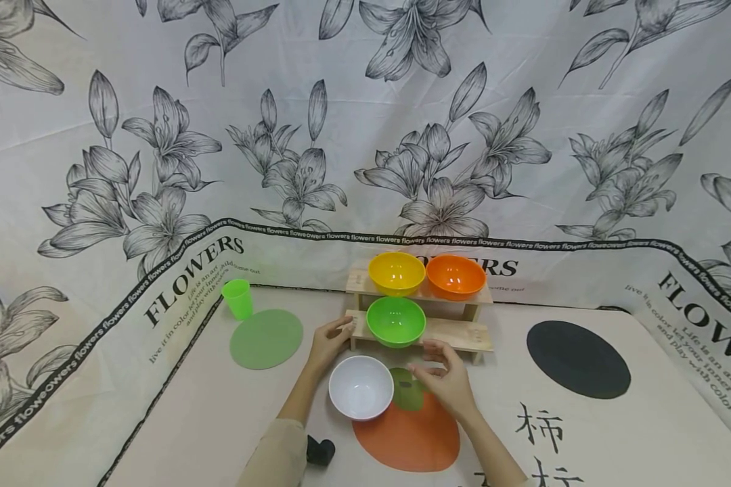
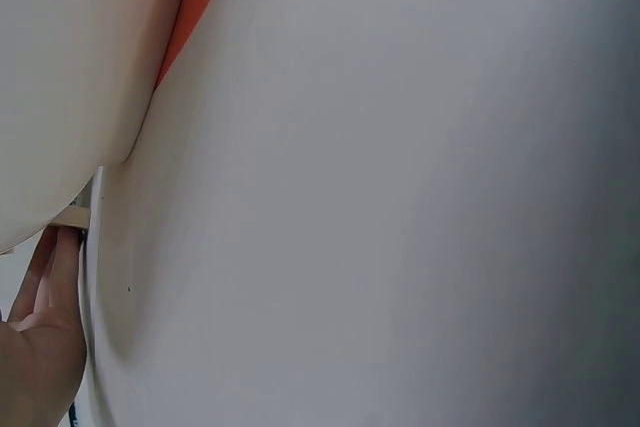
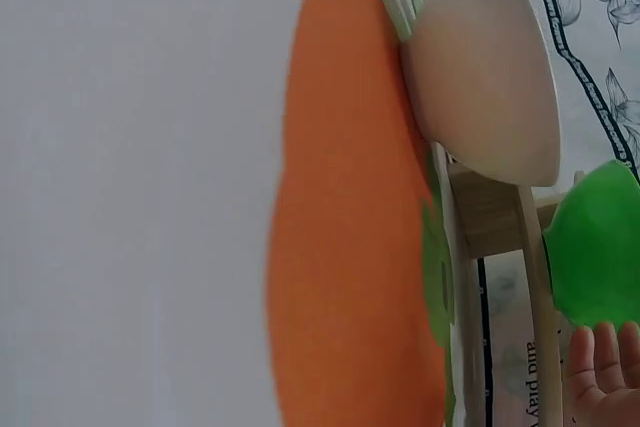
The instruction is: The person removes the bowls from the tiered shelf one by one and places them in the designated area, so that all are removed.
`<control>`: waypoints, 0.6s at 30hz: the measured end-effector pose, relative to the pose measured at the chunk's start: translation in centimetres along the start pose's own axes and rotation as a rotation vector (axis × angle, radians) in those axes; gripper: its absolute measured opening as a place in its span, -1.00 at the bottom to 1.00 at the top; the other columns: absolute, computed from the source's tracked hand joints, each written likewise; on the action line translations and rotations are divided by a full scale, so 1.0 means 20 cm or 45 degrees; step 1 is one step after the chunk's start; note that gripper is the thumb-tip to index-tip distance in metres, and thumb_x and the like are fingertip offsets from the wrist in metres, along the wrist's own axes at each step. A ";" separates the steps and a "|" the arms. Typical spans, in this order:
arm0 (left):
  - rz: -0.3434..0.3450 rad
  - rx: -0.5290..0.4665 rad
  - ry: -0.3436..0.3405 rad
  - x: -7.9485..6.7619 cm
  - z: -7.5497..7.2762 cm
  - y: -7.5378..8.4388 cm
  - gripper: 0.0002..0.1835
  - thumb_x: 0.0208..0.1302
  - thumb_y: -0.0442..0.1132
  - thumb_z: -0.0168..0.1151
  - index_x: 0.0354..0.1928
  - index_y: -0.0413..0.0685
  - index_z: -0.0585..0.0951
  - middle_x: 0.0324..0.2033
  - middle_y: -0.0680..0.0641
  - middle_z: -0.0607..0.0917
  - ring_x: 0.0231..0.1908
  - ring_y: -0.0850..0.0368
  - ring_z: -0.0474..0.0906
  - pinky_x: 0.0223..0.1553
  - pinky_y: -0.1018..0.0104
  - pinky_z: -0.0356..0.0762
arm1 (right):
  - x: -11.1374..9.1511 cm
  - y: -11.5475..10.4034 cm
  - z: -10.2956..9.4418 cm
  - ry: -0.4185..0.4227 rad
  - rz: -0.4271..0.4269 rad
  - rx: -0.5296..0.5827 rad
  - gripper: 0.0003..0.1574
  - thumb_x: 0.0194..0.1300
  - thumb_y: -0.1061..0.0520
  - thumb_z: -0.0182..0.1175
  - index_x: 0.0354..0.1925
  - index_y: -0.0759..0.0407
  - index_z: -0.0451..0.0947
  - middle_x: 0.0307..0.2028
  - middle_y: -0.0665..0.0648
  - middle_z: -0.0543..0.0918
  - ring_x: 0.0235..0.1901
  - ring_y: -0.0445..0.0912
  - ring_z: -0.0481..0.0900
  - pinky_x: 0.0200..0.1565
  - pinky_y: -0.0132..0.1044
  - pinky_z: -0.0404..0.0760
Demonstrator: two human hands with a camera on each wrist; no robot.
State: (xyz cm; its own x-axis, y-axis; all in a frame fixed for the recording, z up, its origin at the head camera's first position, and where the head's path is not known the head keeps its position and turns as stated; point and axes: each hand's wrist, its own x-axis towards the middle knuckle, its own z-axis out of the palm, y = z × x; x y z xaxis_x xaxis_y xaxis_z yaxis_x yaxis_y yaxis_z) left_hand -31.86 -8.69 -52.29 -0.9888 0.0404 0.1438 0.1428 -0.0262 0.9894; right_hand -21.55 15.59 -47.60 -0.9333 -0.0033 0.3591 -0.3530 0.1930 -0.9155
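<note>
A green bowl sits on the lower step of a small two-step wooden stand. My left hand is at the left end of that step, its fingers reaching the wood; in the left wrist view the fingers look fairly straight, partly behind the white bowl. My right hand is in front of the step, just right of the green bowl, holding nothing, with loosely bent fingers. The right wrist view shows its fingertips close under the green bowl. Between my forearms stands a white bowl on the table.
Yellow and orange bowls stand on the upper step. A persimmon print lies in front. To the left are a green cup and green disc; a dark disc lies right. A black object is near my left forearm.
</note>
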 end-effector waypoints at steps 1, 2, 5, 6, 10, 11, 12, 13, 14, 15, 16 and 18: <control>-0.002 -0.006 -0.003 0.00 0.00 0.00 -0.62 0.24 -0.30 0.25 0.07 -0.32 0.56 0.10 -0.29 0.55 -0.15 0.09 0.60 -0.09 0.24 0.67 | 0.02 0.00 -0.01 0.032 -0.002 -0.013 -0.32 0.01 0.35 0.39 0.10 0.44 0.36 0.04 0.40 0.47 -0.09 0.04 0.50 -0.18 -0.36 0.68; -0.003 -0.014 -0.009 0.00 0.00 0.01 -0.62 0.24 -0.31 0.24 0.07 -0.33 0.55 0.10 -0.31 0.54 -0.15 0.09 0.60 -0.07 0.22 0.66 | 0.03 -0.01 -0.02 0.057 -0.004 -0.021 -0.29 0.00 0.35 0.39 0.12 0.43 0.35 0.06 0.39 0.46 -0.07 0.06 0.48 -0.16 -0.32 0.69; 0.004 -0.026 -0.027 -0.02 0.00 0.06 -0.63 0.25 -0.36 0.21 0.07 -0.39 0.53 0.09 -0.36 0.53 -0.15 0.07 0.60 -0.05 0.17 0.65 | 0.09 -0.01 -0.04 0.074 0.004 -0.044 -0.20 0.01 0.34 0.40 0.21 0.34 0.30 0.14 0.36 0.40 0.01 0.13 0.43 -0.07 -0.15 0.67; 0.006 -0.024 -0.031 -0.03 0.00 0.07 -0.63 0.25 -0.37 0.20 0.07 -0.41 0.52 0.08 -0.37 0.53 -0.15 0.07 0.60 -0.05 0.16 0.65 | 0.11 -0.02 -0.05 0.062 0.006 -0.044 -0.17 0.02 0.34 0.39 0.24 0.32 0.28 0.16 0.36 0.37 0.04 0.16 0.41 -0.04 -0.08 0.65; 0.025 0.006 -0.047 -0.07 0.00 0.14 -0.63 0.26 -0.38 0.18 0.07 -0.45 0.50 0.08 -0.38 0.53 -0.17 0.11 0.60 -0.06 0.17 0.65 | 0.16 -0.02 -0.05 -0.027 0.005 0.005 -0.06 0.02 0.36 0.38 0.33 0.31 0.18 0.23 0.40 0.31 0.13 0.26 0.37 0.06 0.07 0.59; 0.023 0.009 -0.048 -0.07 0.00 0.15 -0.63 0.26 -0.38 0.18 0.08 -0.45 0.50 0.08 -0.38 0.53 -0.17 0.12 0.60 -0.06 0.18 0.65 | 0.17 -0.01 -0.05 -0.050 -0.002 0.018 -0.04 0.02 0.37 0.37 0.34 0.32 0.15 0.22 0.41 0.32 0.13 0.28 0.37 0.06 0.08 0.58; 0.018 0.006 -0.049 -0.07 0.00 0.15 -0.63 0.26 -0.39 0.18 0.08 -0.45 0.50 0.09 -0.38 0.52 -0.17 0.12 0.60 -0.05 0.18 0.65 | 0.18 -0.01 -0.05 -0.074 -0.010 0.031 -0.03 0.02 0.38 0.37 0.34 0.33 0.14 0.22 0.43 0.33 0.13 0.30 0.38 0.05 0.08 0.58; 0.016 0.003 -0.051 -0.07 0.00 0.16 -0.63 0.26 -0.39 0.18 0.08 -0.45 0.50 0.09 -0.37 0.52 -0.17 0.12 0.60 -0.05 0.18 0.65 | 0.19 -0.01 -0.04 -0.096 -0.016 0.048 -0.02 0.02 0.40 0.36 0.35 0.34 0.12 0.21 0.44 0.34 0.13 0.31 0.39 0.05 0.09 0.58; 0.017 0.003 -0.052 -0.08 0.00 0.16 -0.63 0.26 -0.40 0.18 0.08 -0.45 0.50 0.10 -0.38 0.52 -0.17 0.12 0.60 -0.05 0.18 0.65 | 0.20 -0.01 -0.04 -0.118 -0.018 0.061 -0.01 0.02 0.41 0.36 0.35 0.34 0.11 0.20 0.45 0.36 0.11 0.32 0.41 0.05 0.09 0.58; 0.019 0.006 -0.052 -0.08 0.00 0.16 -0.63 0.26 -0.40 0.18 0.08 -0.46 0.50 0.10 -0.38 0.51 -0.18 0.12 0.60 -0.05 0.18 0.65 | 0.20 0.00 -0.03 -0.139 -0.021 0.079 -0.01 0.02 0.42 0.35 0.35 0.35 0.10 0.20 0.45 0.37 0.11 0.33 0.41 0.05 0.10 0.57; 0.017 0.002 -0.051 -0.07 0.00 0.16 -0.63 0.25 -0.40 0.18 0.08 -0.45 0.50 0.10 -0.37 0.51 -0.18 0.13 0.60 -0.04 0.18 0.64 | 0.21 0.00 -0.02 -0.155 -0.020 0.088 -0.01 0.02 0.42 0.35 0.35 0.35 0.10 0.19 0.46 0.38 0.10 0.34 0.42 0.06 0.10 0.56; 0.015 -0.006 -0.049 -0.07 0.00 0.15 -0.63 0.25 -0.40 0.19 0.08 -0.44 0.50 0.10 -0.37 0.52 -0.19 0.15 0.60 -0.04 0.17 0.64 | 0.22 0.01 -0.01 -0.182 -0.007 0.103 -0.03 0.03 0.42 0.35 0.34 0.37 0.10 0.21 0.45 0.35 0.12 0.33 0.40 0.10 0.09 0.54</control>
State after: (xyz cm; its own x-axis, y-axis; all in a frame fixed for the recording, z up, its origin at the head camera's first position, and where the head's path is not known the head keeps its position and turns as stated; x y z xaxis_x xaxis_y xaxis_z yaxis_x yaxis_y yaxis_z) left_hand -30.01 -8.79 -49.46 -0.9846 0.0784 0.1564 0.1543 -0.0316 0.9875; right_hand -25.65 15.79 -46.14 -0.9291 -0.1452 0.3400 -0.3570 0.1127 -0.9273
